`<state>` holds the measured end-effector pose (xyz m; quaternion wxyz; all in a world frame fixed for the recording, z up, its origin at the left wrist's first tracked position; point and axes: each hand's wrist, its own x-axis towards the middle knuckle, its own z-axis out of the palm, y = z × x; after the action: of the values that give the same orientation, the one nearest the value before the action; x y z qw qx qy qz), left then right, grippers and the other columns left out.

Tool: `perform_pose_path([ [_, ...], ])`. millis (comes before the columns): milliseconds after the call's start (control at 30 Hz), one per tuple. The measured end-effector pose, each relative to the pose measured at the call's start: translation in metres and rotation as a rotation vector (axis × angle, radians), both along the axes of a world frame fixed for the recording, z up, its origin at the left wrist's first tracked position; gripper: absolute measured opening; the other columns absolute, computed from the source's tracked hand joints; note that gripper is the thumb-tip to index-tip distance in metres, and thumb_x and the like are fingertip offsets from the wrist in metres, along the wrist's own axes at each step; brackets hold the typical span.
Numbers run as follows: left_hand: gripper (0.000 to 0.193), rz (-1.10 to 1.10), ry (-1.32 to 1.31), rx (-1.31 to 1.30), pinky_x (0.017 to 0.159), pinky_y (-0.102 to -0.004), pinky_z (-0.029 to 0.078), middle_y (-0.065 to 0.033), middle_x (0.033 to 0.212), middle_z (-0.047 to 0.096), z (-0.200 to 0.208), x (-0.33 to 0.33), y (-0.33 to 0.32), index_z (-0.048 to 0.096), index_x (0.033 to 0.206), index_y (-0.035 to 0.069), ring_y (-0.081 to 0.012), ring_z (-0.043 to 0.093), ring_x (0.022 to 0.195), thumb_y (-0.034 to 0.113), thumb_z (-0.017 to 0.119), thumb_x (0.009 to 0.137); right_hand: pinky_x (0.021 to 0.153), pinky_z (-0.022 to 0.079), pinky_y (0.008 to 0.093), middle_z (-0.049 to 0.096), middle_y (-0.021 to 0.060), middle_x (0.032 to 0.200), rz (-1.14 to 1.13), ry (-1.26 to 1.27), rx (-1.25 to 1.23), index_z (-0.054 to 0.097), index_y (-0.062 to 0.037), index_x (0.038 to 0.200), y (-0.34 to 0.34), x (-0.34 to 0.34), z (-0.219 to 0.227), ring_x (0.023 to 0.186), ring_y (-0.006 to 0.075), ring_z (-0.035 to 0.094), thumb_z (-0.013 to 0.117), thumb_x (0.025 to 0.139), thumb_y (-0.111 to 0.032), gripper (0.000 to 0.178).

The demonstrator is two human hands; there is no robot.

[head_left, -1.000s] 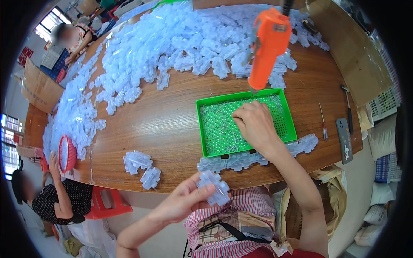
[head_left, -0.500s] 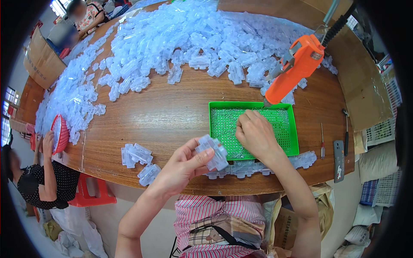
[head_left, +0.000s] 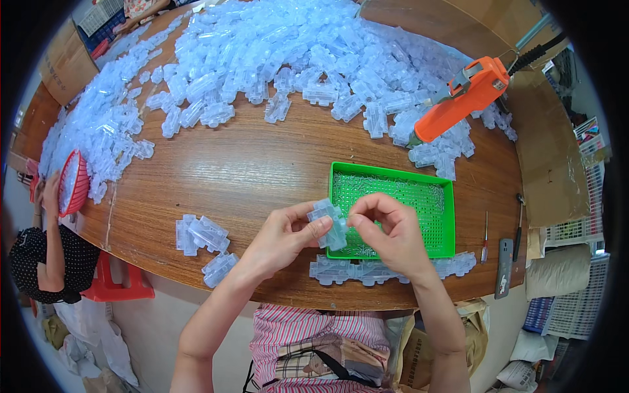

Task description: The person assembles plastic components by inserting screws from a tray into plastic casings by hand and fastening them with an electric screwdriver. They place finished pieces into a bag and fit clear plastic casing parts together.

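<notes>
A clear plastic casing [head_left: 329, 224] is gripped between the thumb and fingers of my left hand [head_left: 288, 236], just over the left edge of the green perforated tray [head_left: 449, 226]. My right hand [head_left: 392, 232] is beside the casing, thumb and forefinger pinched close to its right side. Whatever lies in that pinch is too small to make out. Small metal screws [head_left: 429, 194] lie scattered in the tray. A row of similar casings [head_left: 370, 272] runs along the tray's near side. An orange electric screwdriver [head_left: 464, 99] hangs beyond the tray, its tip pointing down and left.
A large heap of clear casings [head_left: 282, 42] covers the far table. Several more casings [head_left: 208, 234] lie at left. On the right are a small screwdriver [head_left: 485, 247], a grey flat object [head_left: 504, 268] and cardboard [head_left: 550, 157]. Another person [head_left: 49, 262] handles a red basket [head_left: 77, 187].
My right hand has come up out of the tray and moved to the casing in my left hand. The casing has shifted slightly right. The view has also shifted a little.
</notes>
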<state>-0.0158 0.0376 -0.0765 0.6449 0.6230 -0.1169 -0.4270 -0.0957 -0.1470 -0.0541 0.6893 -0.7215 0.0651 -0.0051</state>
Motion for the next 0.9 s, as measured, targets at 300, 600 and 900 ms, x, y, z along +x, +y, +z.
perform_pose_path([
  [300, 0.041, 0.028, -0.003, -0.034, 0.069, -0.0226, 0.047, 0.0001, 0.086, 0.063, -0.01, 0.001, -0.002, 0.059, 0.118, 0.0, -0.0042, 0.055, 0.076, 0.028, 0.063, 0.089, 0.096, 0.032, 0.0346, 0.044, 0.0085, 0.108, 0.077, -0.129, -0.368, 0.062, -0.0066, 0.087, 0.001, 0.017, -0.014, 0.107, 0.0217, 0.041, 0.067, 0.079, -0.013, 0.012],
  [600, 0.04, 0.058, -0.046, -0.052, 0.066, -0.0225, 0.046, 0.0005, 0.084, 0.063, -0.016, -0.003, -0.003, 0.059, 0.118, 0.0, -0.004, 0.054, 0.073, 0.027, 0.063, 0.089, 0.087, 0.037, 0.0287, 0.045, 0.0064, 0.108, 0.099, -0.094, -0.283, 0.062, -0.0052, 0.088, -0.002, 0.019, -0.017, 0.1, 0.016, 0.044, 0.067, 0.078, -0.01, 0.012],
  [900, 0.037, 0.097, -0.047, -0.09, 0.061, -0.0224, 0.046, -0.0012, 0.08, 0.063, -0.012, -0.007, -0.008, 0.061, 0.116, 0.0, -0.005, 0.054, 0.066, 0.025, 0.063, 0.089, 0.081, 0.038, 0.0213, 0.051, 0.0009, 0.097, -0.046, 0.123, 0.003, 0.055, -0.0019, 0.106, -0.006, 0.009, 0.002, 0.092, 0.0065, 0.045, 0.054, 0.087, -0.003, 0.018],
])
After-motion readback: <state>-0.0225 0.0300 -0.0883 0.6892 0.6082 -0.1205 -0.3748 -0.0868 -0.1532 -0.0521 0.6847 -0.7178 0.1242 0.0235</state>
